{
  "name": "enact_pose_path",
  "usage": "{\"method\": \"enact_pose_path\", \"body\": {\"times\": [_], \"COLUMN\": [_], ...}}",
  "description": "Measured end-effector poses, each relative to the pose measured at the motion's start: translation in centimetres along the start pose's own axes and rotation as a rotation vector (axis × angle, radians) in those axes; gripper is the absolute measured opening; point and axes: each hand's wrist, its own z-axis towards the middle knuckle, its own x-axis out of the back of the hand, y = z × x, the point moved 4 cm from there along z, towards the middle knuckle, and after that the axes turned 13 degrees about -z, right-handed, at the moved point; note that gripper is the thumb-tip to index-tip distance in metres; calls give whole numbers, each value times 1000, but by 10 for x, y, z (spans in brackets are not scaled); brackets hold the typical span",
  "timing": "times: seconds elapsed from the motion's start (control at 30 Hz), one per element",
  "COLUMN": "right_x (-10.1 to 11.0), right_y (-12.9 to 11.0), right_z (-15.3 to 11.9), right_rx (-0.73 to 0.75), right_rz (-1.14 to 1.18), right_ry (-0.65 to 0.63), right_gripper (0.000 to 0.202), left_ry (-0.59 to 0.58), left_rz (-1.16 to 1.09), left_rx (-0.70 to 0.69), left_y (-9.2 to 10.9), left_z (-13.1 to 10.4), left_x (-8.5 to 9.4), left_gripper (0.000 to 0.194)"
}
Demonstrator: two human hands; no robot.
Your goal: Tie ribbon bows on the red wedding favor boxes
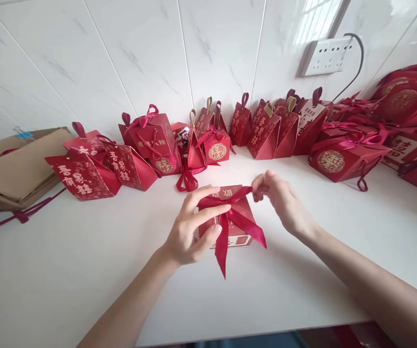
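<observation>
A red gift box (244,210) with gold and white print stands on the white table in front of me. Its dark red ribbon (222,246) is tied in a bow on top, with two tails hanging over the near side. My left hand (195,224) rests over the box's left side, fingers spread, one fingertip on the bow's knot. At the box's upper right corner, my right hand (275,198) has thumb and finger pinched at the end of the bow's right loop.
Several red boxes (266,133) line the tiled wall. More are stacked at the right (404,104). Flat cardboard (16,169) with a blue clip lies at the left. A socket strip (326,57) with a cable is on the wall. The white table's (85,270) front edge is near me.
</observation>
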Motion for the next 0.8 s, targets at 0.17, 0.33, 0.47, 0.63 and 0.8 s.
{"method": "enact_pose_path", "body": {"times": [0.17, 0.33, 0.47, 0.63, 0.8], "right_x": [-17, -18, -16, -19, -18], "right_y": [2, -6, -6, -6, -4], "right_z": [-2, -6, -6, -6, -3], "right_rx": [-207, -150, -124, -120, -126], "right_rz": [21, 4, 27, 149, 171], "right_ry": [-294, -385, -415, -450, -425], "right_gripper": [58, 46, 42, 45, 44], "left_ry": [70, 382, 564, 287, 271], "left_rz": [-223, -322, -206, -289, -304], "left_rx": [113, 240, 508, 753, 722], "left_y": [-2, -10, -17, -20, -20], "left_z": [-1, 0, 2, 4, 2], "left_x": [7, 19, 27, 21, 21], "left_gripper": [25, 23, 17, 39, 34]}}
